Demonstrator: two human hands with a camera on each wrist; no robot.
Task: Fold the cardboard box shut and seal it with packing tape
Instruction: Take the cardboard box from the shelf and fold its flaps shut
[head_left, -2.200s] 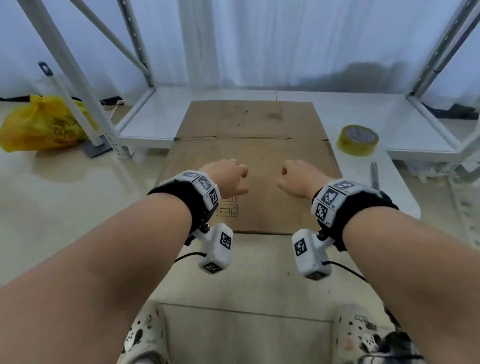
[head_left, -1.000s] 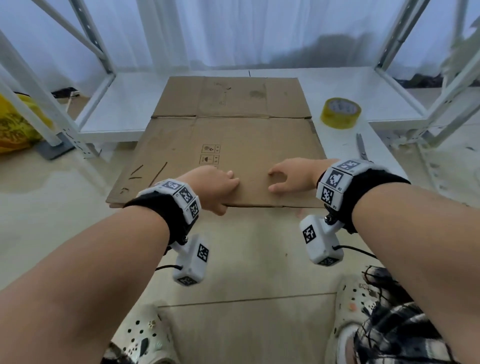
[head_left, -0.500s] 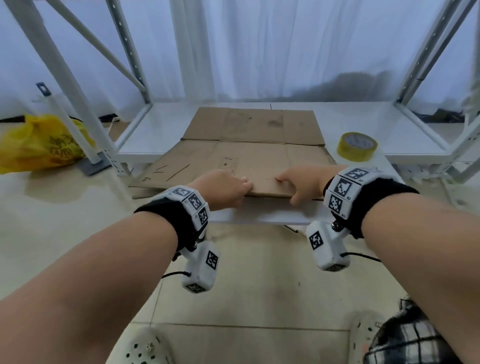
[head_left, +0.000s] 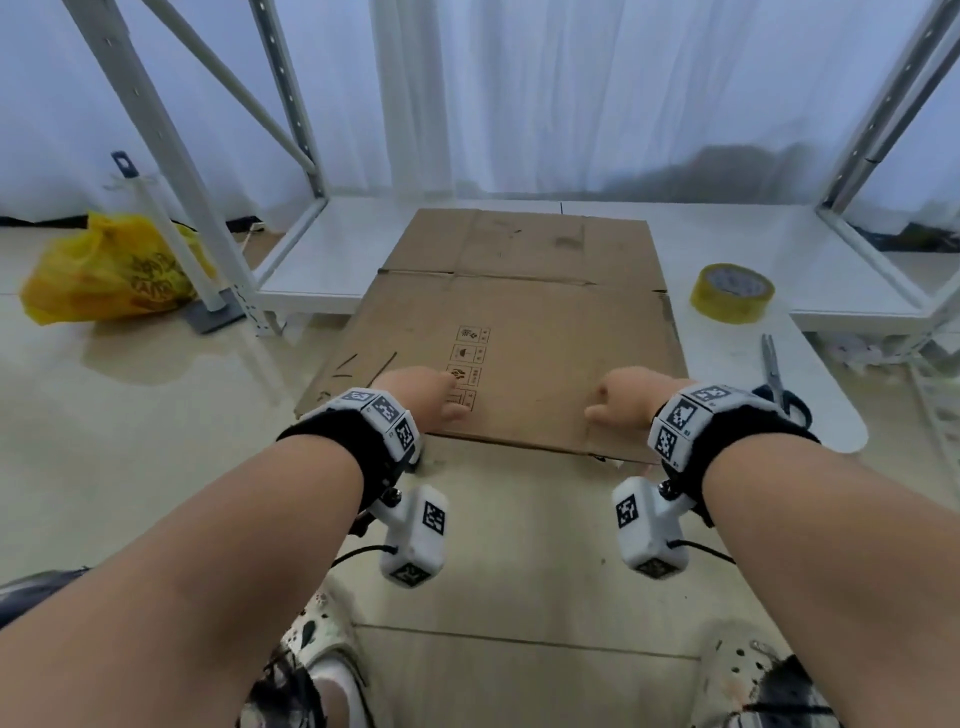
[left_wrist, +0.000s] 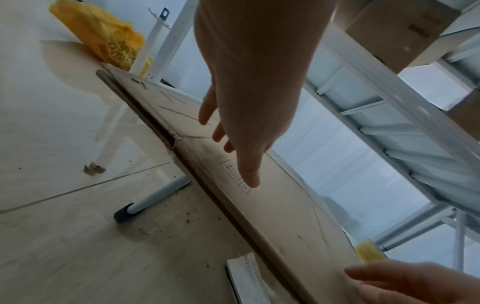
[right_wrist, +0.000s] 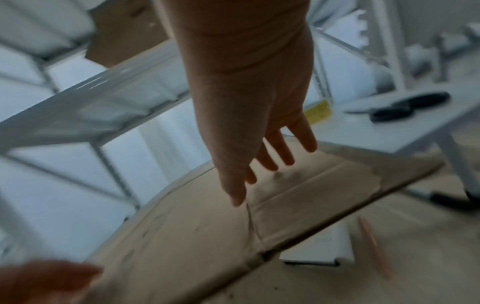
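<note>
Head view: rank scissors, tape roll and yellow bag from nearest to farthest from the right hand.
From the right hand:
1. Scissors, just to its right on the white board.
2. Tape roll, farther back on the right.
3. Yellow bag, far left on the floor.

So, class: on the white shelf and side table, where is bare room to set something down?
Free: the shelf left of the flattened cardboard box, and the shelf right of it, behind the yellow tape roll. The narrow table end beside the scissors is crowded. The box fills the middle, both hands above its near edge.
</note>
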